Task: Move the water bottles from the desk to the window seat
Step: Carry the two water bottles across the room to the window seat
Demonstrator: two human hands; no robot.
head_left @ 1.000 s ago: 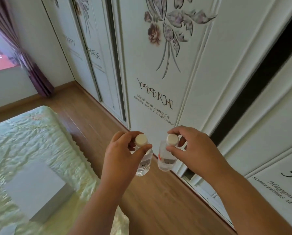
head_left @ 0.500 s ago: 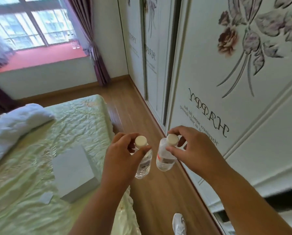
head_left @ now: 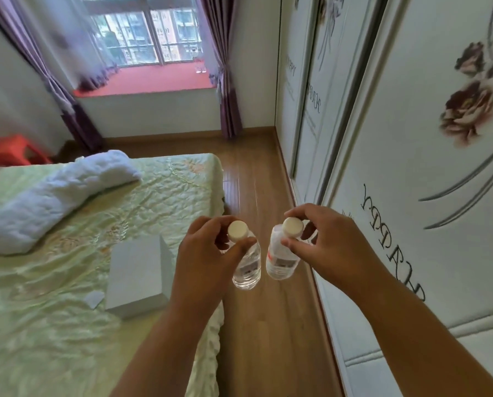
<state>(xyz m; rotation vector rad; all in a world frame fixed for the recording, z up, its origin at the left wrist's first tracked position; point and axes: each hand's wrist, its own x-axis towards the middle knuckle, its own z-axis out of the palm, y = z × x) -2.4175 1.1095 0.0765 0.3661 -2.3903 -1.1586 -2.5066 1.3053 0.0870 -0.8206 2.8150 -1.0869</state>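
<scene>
Both hands, the left hand (head_left: 202, 253) and right hand (head_left: 329, 245), are each pinching a hanging upright water bottle (head_left: 246, 265) by its cap, with the red window seat (head_left: 153, 80) lying straight ahead, well apart

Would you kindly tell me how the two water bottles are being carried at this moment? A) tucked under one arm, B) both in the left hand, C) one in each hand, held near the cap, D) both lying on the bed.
C: the left hand pinches one bottle just under its cap, and the right hand holds the other bottle the same way, above the wooden floor.
</scene>
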